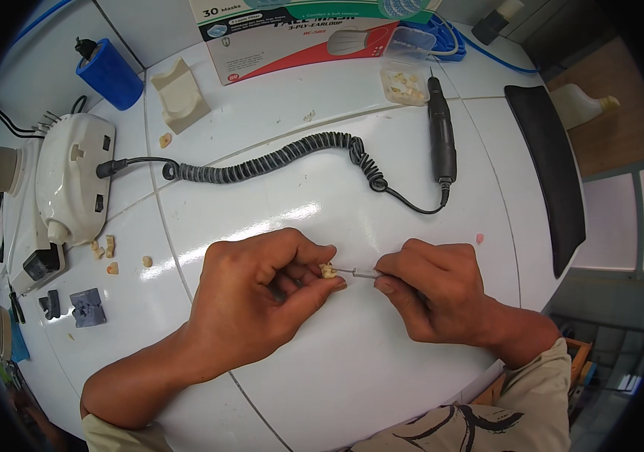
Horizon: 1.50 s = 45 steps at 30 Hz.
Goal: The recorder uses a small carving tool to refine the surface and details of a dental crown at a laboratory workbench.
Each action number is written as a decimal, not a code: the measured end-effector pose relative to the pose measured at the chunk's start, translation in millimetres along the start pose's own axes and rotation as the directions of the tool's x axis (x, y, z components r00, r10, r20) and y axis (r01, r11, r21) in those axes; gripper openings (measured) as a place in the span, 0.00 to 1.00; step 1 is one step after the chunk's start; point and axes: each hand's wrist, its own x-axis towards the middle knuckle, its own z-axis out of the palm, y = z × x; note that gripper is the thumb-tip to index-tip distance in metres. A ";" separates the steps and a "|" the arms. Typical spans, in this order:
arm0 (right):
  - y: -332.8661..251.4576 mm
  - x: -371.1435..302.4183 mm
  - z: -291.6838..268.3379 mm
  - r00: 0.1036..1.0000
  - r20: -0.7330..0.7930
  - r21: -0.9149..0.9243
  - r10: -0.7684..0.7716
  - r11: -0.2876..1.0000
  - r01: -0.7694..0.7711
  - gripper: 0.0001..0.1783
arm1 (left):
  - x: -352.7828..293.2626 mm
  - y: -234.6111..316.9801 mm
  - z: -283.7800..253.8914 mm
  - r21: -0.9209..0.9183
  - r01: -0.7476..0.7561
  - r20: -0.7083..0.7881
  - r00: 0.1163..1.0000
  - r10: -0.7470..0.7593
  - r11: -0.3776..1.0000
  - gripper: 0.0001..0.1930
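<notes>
Over the middle of the white tiled table, my left hand (pixel 261 290) pinches a small cream-coloured tooth-like piece (pixel 328 271) between thumb and fingertips. My right hand (pixel 435 290) is closed on a slim tool with a see-through handle (pixel 367 273) and a thin metal shaft. The shaft points left, and its tip meets the tooth-like piece. Whether the tip sits inside it or only against it, I cannot tell. My right fingers hide the back end of the tool.
A black rotary handpiece (pixel 442 135) lies at the far right, its coiled cord (pixel 269 160) running to a white control unit (pixel 73 181). Small cream pieces (pixel 111 247) and grey blocks (pixel 88 307) lie at left. Behind stand a mask box (pixel 299 49) and a blue cup (pixel 111 75).
</notes>
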 end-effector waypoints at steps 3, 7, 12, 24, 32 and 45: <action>-0.6 0.4 -0.3 1.000 0.009 -0.020 0.007 1.000 -0.007 0.06 | -0.2 0.1 0.2 -0.014 0.005 -0.005 1.000 -0.006 1.000 0.11; 0.3 -0.2 1.6 1.000 0.002 0.000 0.000 1.000 0.000 0.06 | -0.4 -0.4 0.3 0.008 -0.001 -0.004 1.000 0.001 1.000 0.11; -0.4 -0.1 -0.2 1.000 0.012 -0.024 -0.006 1.000 0.006 0.06 | -0.5 -0.4 0.9 0.014 -0.009 -0.003 1.000 0.009 1.000 0.11; -0.3 0.3 2.4 1.000 0.006 -0.054 -0.015 0.998 0.015 0.07 | -1.6 -1.3 -0.9 0.022 -0.017 0.026 1.000 0.016 1.000 0.11; -0.1 -0.2 2.1 0.999 0.013 -0.051 -0.030 0.998 0.031 0.08 | -1.2 -0.3 -0.3 0.005 -0.007 0.032 0.999 0.007 1.000 0.11; -1.7 1.9 1.3 0.998 0.053 -0.115 -0.034 0.993 0.040 0.09 | -0.7 -0.2 -1.8 0.019 -0.008 0.045 0.999 0.007 1.000 0.10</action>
